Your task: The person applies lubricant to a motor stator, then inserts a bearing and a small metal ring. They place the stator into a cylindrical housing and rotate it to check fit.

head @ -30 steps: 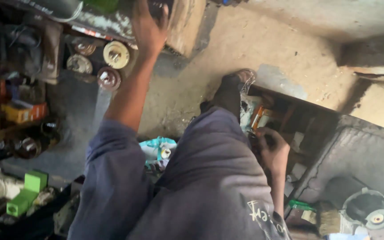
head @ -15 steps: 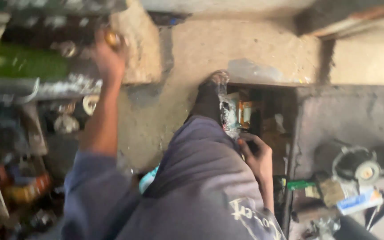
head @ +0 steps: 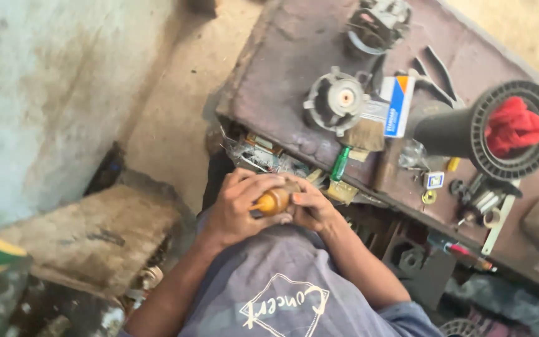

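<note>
Both hands have come together over the lap now: left hand (head: 235,209) and right hand (head: 312,206) wrap around a small brown knob (head: 273,201). It looks hard, smooth and light, so grip its round sides. Farther off, a green screwdriver (head: 339,163) lies on the counter (head: 294,68).

Rusty workbench (head: 294,56), round metal housing (head: 336,100), green-handled screwdriver (head: 339,163)

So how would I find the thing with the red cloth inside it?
Look at the long brown workbench on the right. Near its far right edge lies a black funnel-shaped part on its side. It alone has a ribbed round rim with a bright red cloth stuffed inside.
</note>
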